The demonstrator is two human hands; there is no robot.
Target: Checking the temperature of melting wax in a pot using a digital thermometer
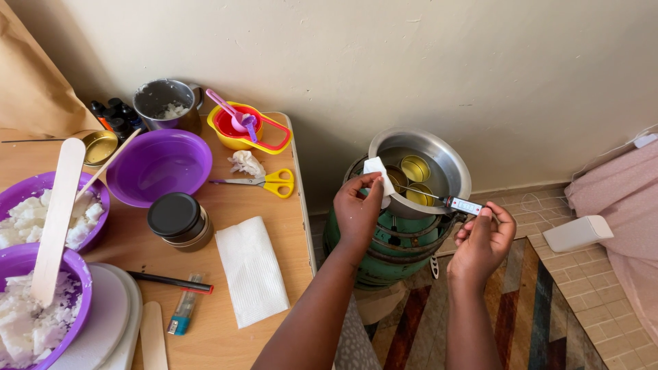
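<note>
both bare forearms enter from the frame's six o'clock edge and extend toward twelve. left hand (pixel 358 209): wrist straight, back of hand facing the camera, fingers curled, thumb and fingertips pinched together at its one o'clock. right hand (pixel 482 241): slightly lower, at the left's three o'clock, fingers bent inward, thumb and forefinger closed in a pinch at its eleven o'clock. hands apart, not touching.

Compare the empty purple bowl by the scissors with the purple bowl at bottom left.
The empty purple plastic bowl holds nothing; the bottom-left purple plastic bowl is full of white flaky chunks. The empty one shows whole; the other is cut by the frame and has a flat wooden stick standing in it. Both are round, on the wooden table.
</note>
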